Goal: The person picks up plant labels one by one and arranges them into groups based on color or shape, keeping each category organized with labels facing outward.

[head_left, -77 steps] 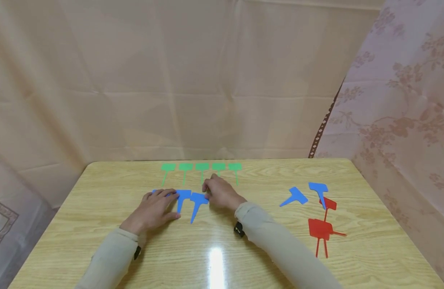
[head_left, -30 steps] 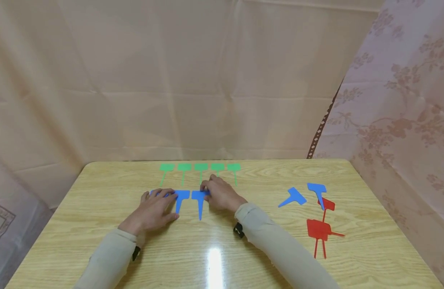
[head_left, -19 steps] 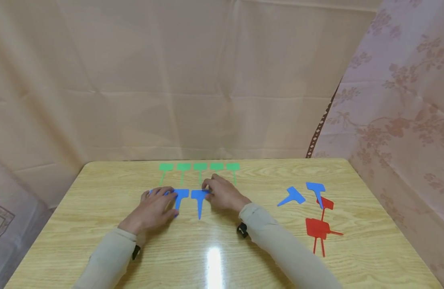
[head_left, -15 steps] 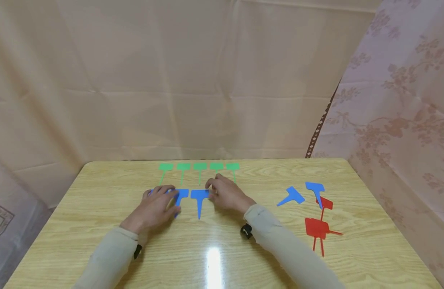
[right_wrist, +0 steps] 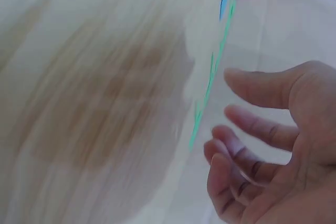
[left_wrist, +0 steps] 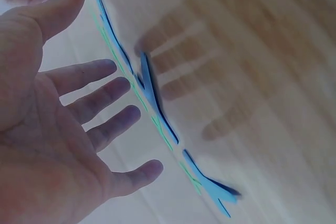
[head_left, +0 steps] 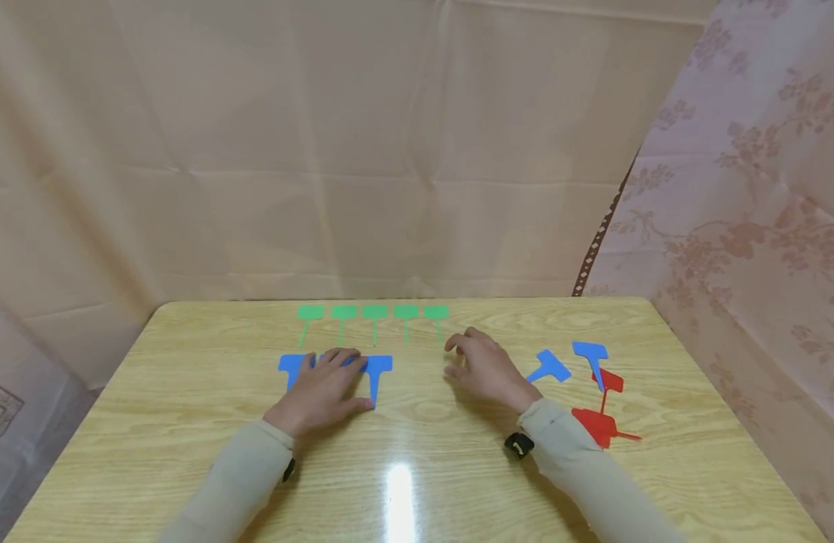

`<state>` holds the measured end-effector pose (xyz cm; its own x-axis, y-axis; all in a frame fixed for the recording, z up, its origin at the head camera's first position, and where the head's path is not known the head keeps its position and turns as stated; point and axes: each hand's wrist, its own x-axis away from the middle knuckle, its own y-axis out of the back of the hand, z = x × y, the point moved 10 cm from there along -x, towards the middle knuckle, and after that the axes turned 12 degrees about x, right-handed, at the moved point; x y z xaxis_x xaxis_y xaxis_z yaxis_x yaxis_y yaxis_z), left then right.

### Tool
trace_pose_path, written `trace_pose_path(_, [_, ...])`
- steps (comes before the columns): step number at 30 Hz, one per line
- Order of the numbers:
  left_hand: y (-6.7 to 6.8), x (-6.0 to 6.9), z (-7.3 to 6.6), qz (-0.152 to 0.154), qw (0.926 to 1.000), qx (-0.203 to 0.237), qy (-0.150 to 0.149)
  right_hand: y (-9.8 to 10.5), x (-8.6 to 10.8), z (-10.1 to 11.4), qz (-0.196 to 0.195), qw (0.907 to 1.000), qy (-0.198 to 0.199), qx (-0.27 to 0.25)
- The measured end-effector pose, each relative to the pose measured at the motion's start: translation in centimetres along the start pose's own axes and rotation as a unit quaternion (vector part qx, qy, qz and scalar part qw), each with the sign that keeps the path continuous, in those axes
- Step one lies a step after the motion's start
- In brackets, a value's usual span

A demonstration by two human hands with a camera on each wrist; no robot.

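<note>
My left hand [head_left: 325,394] is over the row of blue T-shaped plant labels, its fingers spread in the left wrist view. The row's right-hand blue plant label [head_left: 379,365] lies by its thumb and fingertips; whether they touch it I cannot tell. Part of the left-hand blue plant label [head_left: 292,363] shows beside the fingers, and the hand covers the middle of the row. My right hand [head_left: 490,371] is raised above the table between that row and two loose blue plant labels [head_left: 551,366], its fingers loosely bent with nothing between them.
Behind, a row of green plant labels [head_left: 375,312] lies near the back edge of the wooden table [head_left: 152,422]. Overlapping red plant labels [head_left: 596,427] lie at the right, partly under the right sleeve. Curtains [head_left: 363,151] hang behind the table.
The right hand straightened the right-hand blue plant label in the row, let it go and moved right. My left hand shifted right, uncovering the label at the left.
</note>
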<state>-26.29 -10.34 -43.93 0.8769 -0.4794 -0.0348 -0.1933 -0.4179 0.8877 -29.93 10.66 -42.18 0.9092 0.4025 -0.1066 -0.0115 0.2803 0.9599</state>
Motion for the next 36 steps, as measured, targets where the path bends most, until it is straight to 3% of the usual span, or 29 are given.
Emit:
trace_pose_path(7, [-0.6, -0.3, 0.0, 0.013, 0.9999, -0.004, 0.005, 2.4, 2.9, -7.0, 0.007, 0.9950, -0.098, 0.021])
trace_pose_path(14, [-0.6, -0.4, 0.1, 0.011, 0.9999, -0.011, 0.006, 3.5, 5.6, -12.5, 0.058, 0.9786, -0.189, 0.055])
trace_pose_path(19, [-0.4, -0.4, 0.2, 0.018, 0.9996, -0.016, 0.015, 2.7, 6.2, -13.7, 0.078, 0.9707, -0.211, 0.084])
trace_pose_path(25, [-0.5, -0.6, 0.3, 0.027, 0.9993, -0.012, 0.021, 2.4, 6.1, -14.2, 0.082, 0.9716, -0.208, 0.079])
trace_pose_path(36, [-0.4, -0.8, 0.2, 0.030, 0.9992, -0.018, 0.016, 2.9, 5.3, -14.1, 0.069, 0.9827, -0.167, -0.039])
